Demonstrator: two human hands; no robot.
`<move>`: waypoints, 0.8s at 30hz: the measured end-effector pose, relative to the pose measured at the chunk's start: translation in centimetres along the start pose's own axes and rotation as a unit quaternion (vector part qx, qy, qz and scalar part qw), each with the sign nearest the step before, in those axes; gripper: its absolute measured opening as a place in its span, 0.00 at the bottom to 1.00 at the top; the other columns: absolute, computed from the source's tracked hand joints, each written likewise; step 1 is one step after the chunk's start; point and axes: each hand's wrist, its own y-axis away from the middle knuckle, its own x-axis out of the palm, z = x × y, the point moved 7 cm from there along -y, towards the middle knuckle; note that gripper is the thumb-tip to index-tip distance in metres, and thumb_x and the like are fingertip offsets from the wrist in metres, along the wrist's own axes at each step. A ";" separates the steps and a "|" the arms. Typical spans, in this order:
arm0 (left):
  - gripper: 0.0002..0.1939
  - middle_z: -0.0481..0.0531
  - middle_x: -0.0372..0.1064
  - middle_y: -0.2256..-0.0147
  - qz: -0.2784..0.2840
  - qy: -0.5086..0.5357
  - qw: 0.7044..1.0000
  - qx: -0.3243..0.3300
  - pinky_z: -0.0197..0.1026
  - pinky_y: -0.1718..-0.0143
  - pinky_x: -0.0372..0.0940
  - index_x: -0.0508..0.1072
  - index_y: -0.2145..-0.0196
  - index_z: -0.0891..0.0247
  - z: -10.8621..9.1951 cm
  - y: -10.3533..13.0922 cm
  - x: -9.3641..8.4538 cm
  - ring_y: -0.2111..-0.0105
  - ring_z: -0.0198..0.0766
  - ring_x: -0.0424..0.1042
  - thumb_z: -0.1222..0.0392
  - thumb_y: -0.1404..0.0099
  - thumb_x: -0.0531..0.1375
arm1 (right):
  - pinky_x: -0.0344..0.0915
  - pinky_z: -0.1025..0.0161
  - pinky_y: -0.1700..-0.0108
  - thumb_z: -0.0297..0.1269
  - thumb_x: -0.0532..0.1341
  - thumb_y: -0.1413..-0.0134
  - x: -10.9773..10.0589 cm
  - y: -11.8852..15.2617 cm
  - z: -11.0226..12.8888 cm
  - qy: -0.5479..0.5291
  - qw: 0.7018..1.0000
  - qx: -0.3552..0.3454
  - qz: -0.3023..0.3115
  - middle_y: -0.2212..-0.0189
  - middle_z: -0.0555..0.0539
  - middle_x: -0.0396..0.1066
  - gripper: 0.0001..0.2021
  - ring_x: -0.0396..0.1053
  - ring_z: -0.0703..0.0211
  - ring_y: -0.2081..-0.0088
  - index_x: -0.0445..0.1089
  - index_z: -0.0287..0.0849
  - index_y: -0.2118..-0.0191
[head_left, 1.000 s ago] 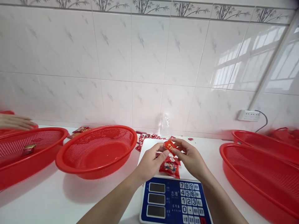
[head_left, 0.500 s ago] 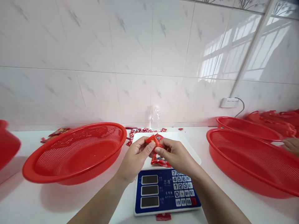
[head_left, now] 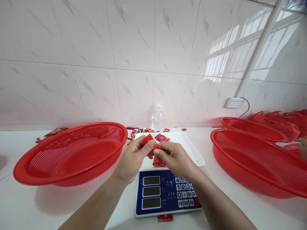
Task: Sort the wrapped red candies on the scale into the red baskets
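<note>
Over the white pan (head_left: 192,150) of a digital scale (head_left: 165,193), both my hands grip one small red packet (head_left: 149,138). My left hand (head_left: 133,158) pinches its left end between thumb and fingers. At the packet's right end, my right hand (head_left: 178,159) has its thumb and fingers closed on it. What is inside the packet cannot be made out. Another red packet (head_left: 162,137) lies on the pan just behind my hands. Beneath my fingers a further red packet (head_left: 158,161) is partly hidden.
A large red plastic basket (head_left: 72,177) stands at left, another red basket (head_left: 240,172) at right with one behind it. Small red sachets (head_left: 144,130) and a clear plastic bottle (head_left: 158,118) are by the wall. A person's hand (head_left: 303,147) shows at the far right edge.
The view has shifted slightly, and the red basket at the far left is nearly out of sight. My hands have moved a little left with the packet, uncovering more of the packet behind.
</note>
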 end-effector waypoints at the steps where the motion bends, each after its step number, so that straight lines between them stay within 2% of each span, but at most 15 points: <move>1: 0.12 0.45 0.59 0.74 0.003 0.010 1.000 -0.004 0.37 0.69 0.59 0.64 0.73 0.63 0.1 0.0 0.0 0.72 0.32 0.59 0.54 0.35 0.57 | 0.61 0.68 0.71 0.39 0.53 0.39 0.0 0.0 0.0 0.005 1.000 -0.005 0.000 0.74 0.51 0.68 0.12 0.64 0.68 0.72 0.70 0.41 0.69; 9: 0.13 0.45 0.59 0.75 0.021 0.049 0.998 -0.029 0.36 0.69 0.59 0.67 0.74 0.64 0.4 -0.1 0.2 0.72 0.31 0.58 0.54 0.35 0.57 | 0.57 0.68 0.74 0.38 0.54 0.40 -0.5 -0.1 0.4 0.045 0.997 -0.041 -0.046 0.79 0.54 0.65 0.14 0.61 0.69 0.76 0.69 0.41 0.74; 15: 0.10 0.47 0.63 0.71 0.024 0.076 0.996 -0.029 0.36 0.69 0.60 0.70 0.70 0.64 0.3 -0.5 0.4 0.70 0.31 0.61 0.55 0.36 0.58 | 0.59 0.70 0.75 0.41 0.54 0.40 -0.5 -0.3 -0.4 -0.006 0.998 -0.005 -0.057 0.78 0.53 0.67 0.14 0.63 0.69 0.76 0.67 0.41 0.74; 19: 0.10 0.47 0.63 0.72 0.002 0.042 0.999 -0.007 0.38 0.66 0.63 0.69 0.70 0.63 0.4 -0.6 0.0 0.70 0.33 0.63 0.55 0.34 0.56 | 0.60 0.69 0.73 0.46 0.53 0.40 -0.3 -0.5 -1.2 -0.007 0.998 0.033 -0.047 0.75 0.51 0.70 0.16 0.65 0.68 0.74 0.69 0.41 0.70; 22: 0.08 0.47 0.64 0.71 -0.014 -0.029 0.999 0.025 0.39 0.65 0.64 0.69 0.67 0.62 -0.1 -0.5 -0.4 0.70 0.33 0.64 0.56 0.34 0.55 | 0.59 0.69 0.74 0.50 0.52 0.40 -0.5 -0.6 -1.5 0.025 0.997 0.050 -0.050 0.76 0.51 0.70 0.19 0.65 0.67 0.75 0.69 0.41 0.71; 24: 0.08 0.47 0.65 0.70 -0.006 -0.081 0.996 0.033 0.38 0.65 0.64 0.69 0.65 0.62 -0.4 -0.4 -0.3 0.70 0.33 0.65 0.56 0.33 0.55 | 0.58 0.69 0.75 0.51 0.52 0.40 -0.9 -0.6 -1.4 0.039 0.996 0.050 -0.068 0.77 0.51 0.69 0.19 0.64 0.68 0.77 0.67 0.41 0.72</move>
